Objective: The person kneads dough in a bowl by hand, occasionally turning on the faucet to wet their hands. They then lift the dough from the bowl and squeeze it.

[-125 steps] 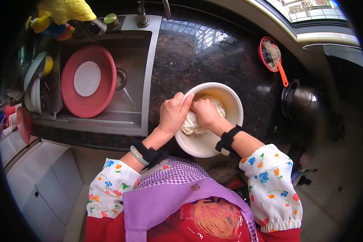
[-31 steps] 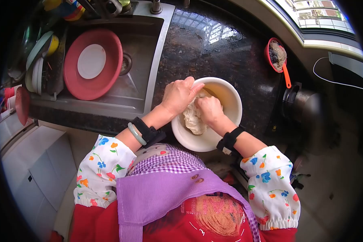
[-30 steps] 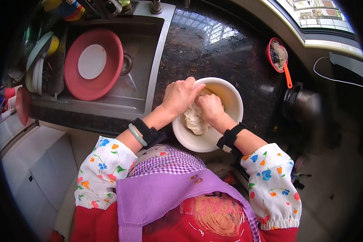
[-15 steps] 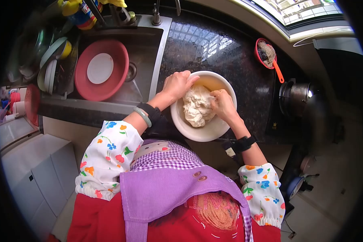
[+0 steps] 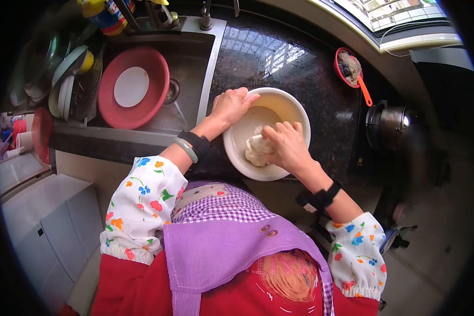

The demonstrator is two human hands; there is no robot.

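A white bowl (image 5: 296,105) stands on the dark counter close to my body. My left hand (image 5: 231,108) grips its upper left rim, thumb over the edge. Inside the bowl, a lump of pale dough (image 5: 256,150) lies toward the lower side. My right hand (image 5: 287,145) is closed on this dough from the right, its knuckles up; the palm and part of the dough are hidden beneath it. The bowl's bottom shows beyond the dough.
Left of the bowl is a sink (image 5: 192,68) holding a red basin (image 5: 108,105) with a white plate (image 5: 131,87). A red strainer (image 5: 342,68) with an orange handle sits at the back right. Near it is a metal pot (image 5: 392,122). Dishes (image 5: 66,97) stand at far left.
My right hand has turned over the dough and pulled it down toward me, into a smaller, gathered lump. My left hand stays on the rim.
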